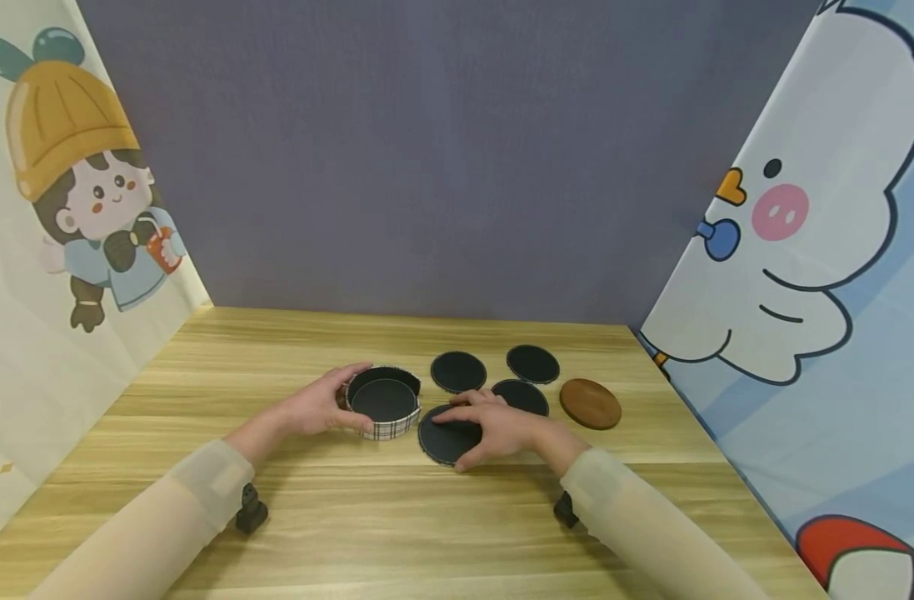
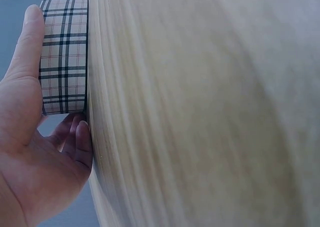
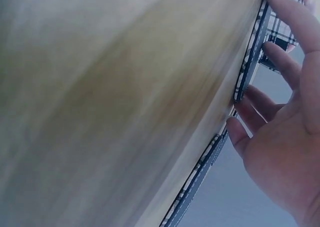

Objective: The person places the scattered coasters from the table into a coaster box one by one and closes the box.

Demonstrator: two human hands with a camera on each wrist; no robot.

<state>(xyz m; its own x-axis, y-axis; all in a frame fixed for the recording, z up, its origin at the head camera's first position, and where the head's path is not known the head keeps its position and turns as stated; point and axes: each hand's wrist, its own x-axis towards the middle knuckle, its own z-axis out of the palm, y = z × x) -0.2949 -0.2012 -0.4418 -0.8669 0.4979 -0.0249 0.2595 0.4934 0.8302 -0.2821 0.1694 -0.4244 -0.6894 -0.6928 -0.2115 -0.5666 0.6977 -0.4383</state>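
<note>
A round coaster holder with a plaid outer wall, a black inside and a notch at its right side stands on the table. My left hand grips it from the left, thumb along its near wall; its far fingers are partly hidden. Just right of the holder lies a round black coaster with a plaid edge. Over that coaster, my right hand holds it by the rim, thumb at the near edge and fingers toward the far edge. In the right wrist view, the fingers touch the coaster close to the tabletop.
Behind my right hand lie three more black coasters, one at the back left, one at the back right and one partly covered. A brown wooden disc lies to their right. A grey panel closes the wooden table's back.
</note>
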